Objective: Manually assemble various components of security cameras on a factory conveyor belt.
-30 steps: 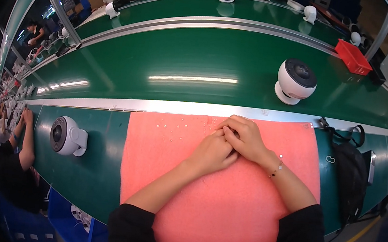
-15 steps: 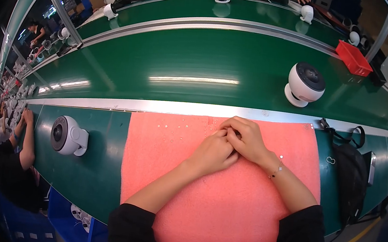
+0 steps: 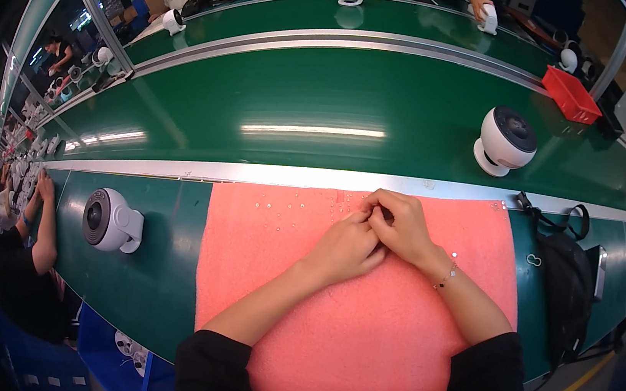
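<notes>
My left hand (image 3: 349,247) and my right hand (image 3: 402,223) meet over the far part of a pink towel (image 3: 358,340). The fingers of both are curled in and pinched together, touching at the tips. Whatever they may hold is hidden behind the fingers. Left of the hands, several tiny clear bead-like pieces (image 3: 290,205) lie scattered on the towel, some close to the left fingertips. A thin bracelet (image 3: 446,271) circles my right wrist.
A white round camera (image 3: 111,220) stands left of the towel; another camera (image 3: 508,140) sits on the green belt (image 3: 301,94). A black bag (image 3: 562,278) lies at right, a red bin (image 3: 571,95) beyond. Co-workers sit left and across, with a blue crate (image 3: 109,358) below left.
The camera on the near belt has shifted right, while those on the far belt have shifted left. A co-worker's hand across now touches one. My right fingers have moved slightly; my left barely differs.
</notes>
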A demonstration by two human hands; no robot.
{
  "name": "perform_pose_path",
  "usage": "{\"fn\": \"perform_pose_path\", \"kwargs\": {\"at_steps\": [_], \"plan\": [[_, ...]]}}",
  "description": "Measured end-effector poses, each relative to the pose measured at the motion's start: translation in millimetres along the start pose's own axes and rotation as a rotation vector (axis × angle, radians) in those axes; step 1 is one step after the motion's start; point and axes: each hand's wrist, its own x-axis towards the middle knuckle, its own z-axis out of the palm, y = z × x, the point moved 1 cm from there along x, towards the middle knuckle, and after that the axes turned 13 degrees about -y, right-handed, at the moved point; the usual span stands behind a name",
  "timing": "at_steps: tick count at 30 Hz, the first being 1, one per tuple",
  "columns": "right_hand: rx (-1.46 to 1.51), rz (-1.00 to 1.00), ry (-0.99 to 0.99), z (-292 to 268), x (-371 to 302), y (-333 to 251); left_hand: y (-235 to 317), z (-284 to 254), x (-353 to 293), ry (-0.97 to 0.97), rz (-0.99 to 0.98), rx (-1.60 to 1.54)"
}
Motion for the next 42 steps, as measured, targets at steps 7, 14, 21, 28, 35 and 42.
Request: {"fn": "perform_pose_path", "kwargs": {"at_steps": [7,14,21,28,35,42], "plan": [[0.032,-0.008,-0.039,-1.5,0.2,1.3,-1.1,1.2,2.3,-0.029,0.003,-0.001],[0.017,0.063,-0.055,-4.7,-0.8,-1.0,-2.9,2.6,0.7,-0.004,0.028,0.021],[0.054,0.100,-0.065,-4.6,-0.7,1.5,-1.2,2.1,1.3,0.005,0.010,0.008],[-0.010,-0.019,-0.094,-4.0,0.8,-0.1,-3.6,2.5,-0.2,-0.007,0.030,0.036],[0.039,0.054,-0.027,-4.9,1.1,2.9,-2.1,2.7,2.9,0.068,0.065,0.011],[-0.010,0.064,-0.029,-8.9,1.2,0.9,-1.3,3.2,3.0,0.056,0.059,0.014]]}}
